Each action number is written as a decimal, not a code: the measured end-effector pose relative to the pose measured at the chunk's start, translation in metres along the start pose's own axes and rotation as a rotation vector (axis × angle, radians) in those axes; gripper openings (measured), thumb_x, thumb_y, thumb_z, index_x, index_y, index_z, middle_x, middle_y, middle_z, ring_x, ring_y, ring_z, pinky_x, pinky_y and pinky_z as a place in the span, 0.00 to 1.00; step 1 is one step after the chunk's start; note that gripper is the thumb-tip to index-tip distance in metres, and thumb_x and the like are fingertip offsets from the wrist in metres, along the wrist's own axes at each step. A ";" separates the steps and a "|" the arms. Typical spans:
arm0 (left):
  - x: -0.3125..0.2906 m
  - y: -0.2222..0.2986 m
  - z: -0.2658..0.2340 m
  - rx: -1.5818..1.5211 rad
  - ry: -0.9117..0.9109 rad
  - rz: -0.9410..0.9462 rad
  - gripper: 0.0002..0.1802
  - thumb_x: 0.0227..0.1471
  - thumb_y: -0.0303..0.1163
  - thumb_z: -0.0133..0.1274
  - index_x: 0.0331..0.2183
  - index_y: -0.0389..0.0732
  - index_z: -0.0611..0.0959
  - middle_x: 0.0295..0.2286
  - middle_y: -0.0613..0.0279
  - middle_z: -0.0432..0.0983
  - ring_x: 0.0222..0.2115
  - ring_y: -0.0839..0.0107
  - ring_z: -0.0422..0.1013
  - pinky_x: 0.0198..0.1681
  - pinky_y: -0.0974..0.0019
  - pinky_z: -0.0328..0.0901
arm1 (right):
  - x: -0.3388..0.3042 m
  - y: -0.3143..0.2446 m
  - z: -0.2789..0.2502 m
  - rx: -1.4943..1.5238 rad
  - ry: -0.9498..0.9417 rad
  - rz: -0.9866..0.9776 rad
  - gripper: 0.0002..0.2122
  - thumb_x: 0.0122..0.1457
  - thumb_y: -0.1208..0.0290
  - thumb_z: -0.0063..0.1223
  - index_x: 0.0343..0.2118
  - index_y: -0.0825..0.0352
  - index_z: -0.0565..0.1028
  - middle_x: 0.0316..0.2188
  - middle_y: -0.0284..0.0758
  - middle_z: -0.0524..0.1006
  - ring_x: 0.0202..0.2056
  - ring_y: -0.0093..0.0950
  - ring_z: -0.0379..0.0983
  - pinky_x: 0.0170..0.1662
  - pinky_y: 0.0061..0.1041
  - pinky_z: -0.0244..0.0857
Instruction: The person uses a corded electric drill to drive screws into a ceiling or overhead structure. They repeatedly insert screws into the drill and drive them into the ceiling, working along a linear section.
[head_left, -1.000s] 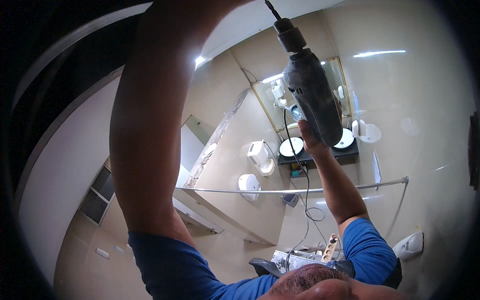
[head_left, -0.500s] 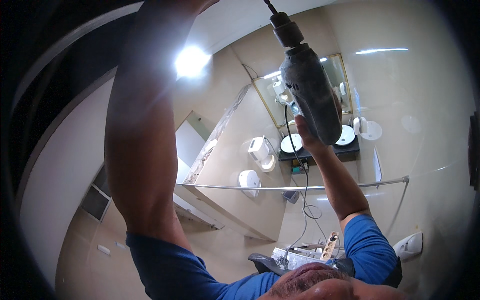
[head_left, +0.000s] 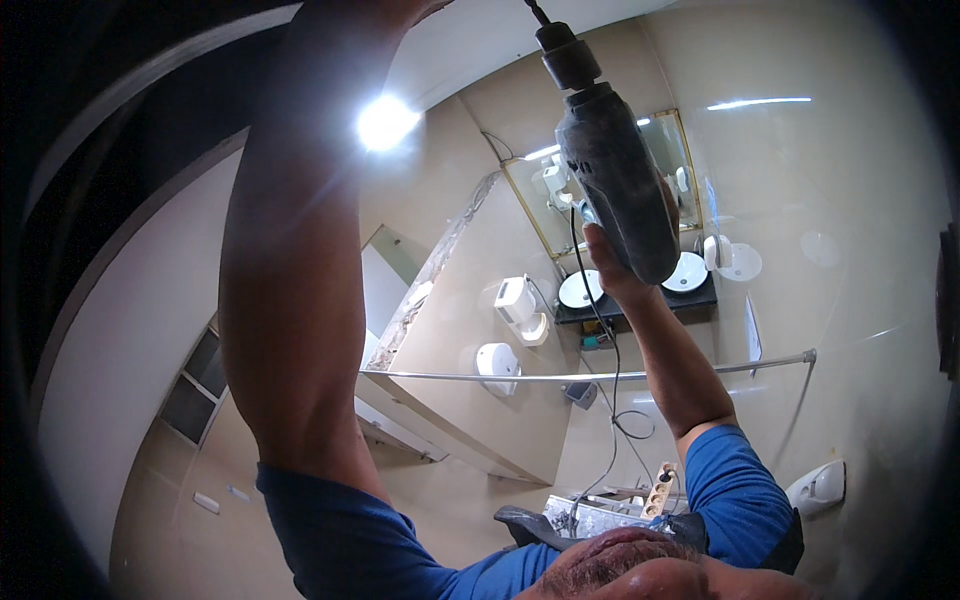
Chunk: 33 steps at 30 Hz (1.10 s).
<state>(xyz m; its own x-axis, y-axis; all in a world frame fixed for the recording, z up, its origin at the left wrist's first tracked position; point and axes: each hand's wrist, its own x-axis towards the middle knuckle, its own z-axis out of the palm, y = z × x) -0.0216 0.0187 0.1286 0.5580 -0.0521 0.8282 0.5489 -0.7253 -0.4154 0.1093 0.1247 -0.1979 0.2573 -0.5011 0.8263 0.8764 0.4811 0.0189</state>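
A dark, dusty power drill [head_left: 620, 185] points up and slightly left, gripped in my right hand [head_left: 622, 282]. The thumb shows along the drill's near side; most of the other fingers are hidden behind its body. A bit sits in the chuck [head_left: 568, 58], and its tip runs out of the top edge. From the drill a dark cord [head_left: 598, 315] hangs down. My left arm reaches up past the bright lamp, and only the base of my left hand [head_left: 405, 8] shows at the top edge. Its fingers are out of sight.
A metal rail [head_left: 560, 377] crosses behind my right arm. Below it lies a power strip [head_left: 658, 490] with a plug in it. Farther off are two white basins [head_left: 582, 289], a mirror [head_left: 545, 205] and white wall dispensers [head_left: 497, 368]. A bright lamp [head_left: 386, 122] glares beside my left arm.
My left arm has shifted slightly right. The drill and my right hand have moved a little left and up in the picture; the grip is the same.
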 end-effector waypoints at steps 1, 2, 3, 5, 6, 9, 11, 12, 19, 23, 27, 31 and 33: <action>0.000 0.000 -0.001 -0.011 -0.032 0.002 0.51 0.53 0.78 0.47 0.28 0.31 0.88 0.24 0.41 0.82 0.29 0.51 0.83 0.35 0.49 0.77 | 0.000 0.000 0.000 0.004 -0.001 0.011 0.40 0.51 0.61 0.73 0.63 0.75 0.64 0.55 0.49 0.74 0.55 0.39 0.76 0.59 0.35 0.73; 0.001 0.001 -0.002 -0.005 -0.033 0.000 0.50 0.53 0.77 0.48 0.27 0.31 0.88 0.24 0.41 0.82 0.29 0.51 0.83 0.34 0.49 0.77 | 0.001 0.000 0.001 0.001 -0.003 0.012 0.40 0.51 0.61 0.73 0.63 0.75 0.64 0.55 0.49 0.74 0.55 0.38 0.76 0.59 0.35 0.73; 0.001 0.000 -0.001 0.001 -0.007 0.007 0.50 0.53 0.77 0.48 0.27 0.31 0.88 0.23 0.41 0.82 0.28 0.51 0.83 0.33 0.49 0.77 | 0.001 0.000 0.001 0.009 -0.002 0.024 0.40 0.51 0.61 0.73 0.63 0.75 0.64 0.55 0.49 0.74 0.55 0.38 0.76 0.59 0.35 0.73; 0.001 0.001 0.002 0.012 0.071 0.029 0.50 0.53 0.77 0.48 0.25 0.31 0.88 0.21 0.41 0.81 0.26 0.52 0.82 0.31 0.49 0.77 | 0.002 -0.001 0.002 0.009 0.004 0.023 0.41 0.52 0.61 0.74 0.63 0.75 0.63 0.55 0.49 0.74 0.55 0.38 0.76 0.60 0.35 0.72; 0.001 0.000 0.003 0.016 0.124 0.044 0.49 0.53 0.77 0.49 0.24 0.31 0.87 0.20 0.42 0.81 0.24 0.52 0.82 0.29 0.49 0.77 | 0.003 -0.001 0.003 0.012 -0.001 0.019 0.41 0.52 0.61 0.74 0.63 0.75 0.63 0.55 0.49 0.74 0.55 0.38 0.76 0.59 0.34 0.73; 0.001 -0.002 0.005 -0.014 0.085 0.048 0.50 0.53 0.77 0.48 0.24 0.31 0.87 0.17 0.45 0.79 0.19 0.54 0.81 0.25 0.50 0.76 | 0.006 -0.001 0.003 0.017 -0.001 -0.003 0.41 0.52 0.61 0.74 0.64 0.74 0.63 0.55 0.48 0.74 0.55 0.38 0.77 0.59 0.33 0.73; 0.002 -0.003 0.005 -0.012 0.056 0.046 0.50 0.54 0.77 0.48 0.24 0.31 0.87 0.15 0.47 0.78 0.17 0.56 0.80 0.22 0.51 0.75 | 0.010 -0.002 0.003 0.003 -0.010 -0.015 0.41 0.51 0.61 0.74 0.64 0.74 0.63 0.56 0.48 0.74 0.54 0.37 0.77 0.58 0.32 0.74; 0.002 -0.003 0.005 -0.012 0.040 0.044 0.50 0.54 0.76 0.48 0.23 0.31 0.87 0.14 0.47 0.78 0.16 0.56 0.79 0.21 0.52 0.74 | 0.011 -0.002 0.002 0.000 -0.020 -0.020 0.42 0.51 0.62 0.74 0.64 0.74 0.62 0.55 0.48 0.74 0.54 0.37 0.77 0.58 0.32 0.74; 0.005 -0.006 0.006 0.025 0.102 0.118 0.48 0.56 0.75 0.47 0.19 0.33 0.86 0.12 0.50 0.76 0.14 0.59 0.78 0.17 0.54 0.72 | 0.019 -0.003 -0.002 0.021 -0.054 -0.044 0.42 0.51 0.66 0.75 0.65 0.73 0.61 0.55 0.48 0.75 0.54 0.37 0.77 0.58 0.33 0.74; 0.004 -0.006 0.005 -0.022 0.020 0.067 0.49 0.55 0.76 0.47 0.21 0.33 0.86 0.15 0.48 0.78 0.17 0.57 0.79 0.21 0.54 0.74 | 0.019 -0.001 -0.001 0.010 -0.050 -0.059 0.42 0.50 0.66 0.75 0.65 0.75 0.61 0.55 0.50 0.75 0.54 0.38 0.77 0.58 0.34 0.73; -0.001 -0.001 0.007 0.067 0.214 0.031 0.51 0.54 0.77 0.47 0.31 0.29 0.87 0.26 0.41 0.83 0.29 0.52 0.83 0.32 0.51 0.77 | 0.017 0.001 -0.002 -0.036 -0.047 -0.066 0.42 0.50 0.65 0.75 0.64 0.76 0.62 0.55 0.51 0.75 0.54 0.39 0.77 0.58 0.35 0.73; -0.001 0.000 0.003 -0.022 -0.011 -0.048 0.54 0.53 0.78 0.46 0.36 0.27 0.85 0.33 0.36 0.83 0.36 0.49 0.82 0.40 0.49 0.76 | 0.019 0.003 -0.003 -0.053 -0.047 -0.096 0.42 0.50 0.63 0.75 0.64 0.76 0.63 0.54 0.51 0.76 0.53 0.39 0.78 0.57 0.35 0.74; -0.001 -0.003 0.001 -0.028 0.010 0.008 0.54 0.53 0.78 0.46 0.36 0.26 0.86 0.32 0.36 0.83 0.35 0.49 0.82 0.40 0.49 0.77 | 0.020 0.003 -0.003 -0.063 -0.052 -0.109 0.42 0.51 0.62 0.75 0.64 0.76 0.63 0.54 0.50 0.76 0.52 0.39 0.79 0.56 0.34 0.75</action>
<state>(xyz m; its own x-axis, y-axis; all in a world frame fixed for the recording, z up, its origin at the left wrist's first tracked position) -0.0231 0.0220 0.1283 0.5561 -0.0645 0.8286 0.5270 -0.7435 -0.4116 0.1185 0.1144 -0.1829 0.1392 -0.5089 0.8495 0.9222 0.3792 0.0761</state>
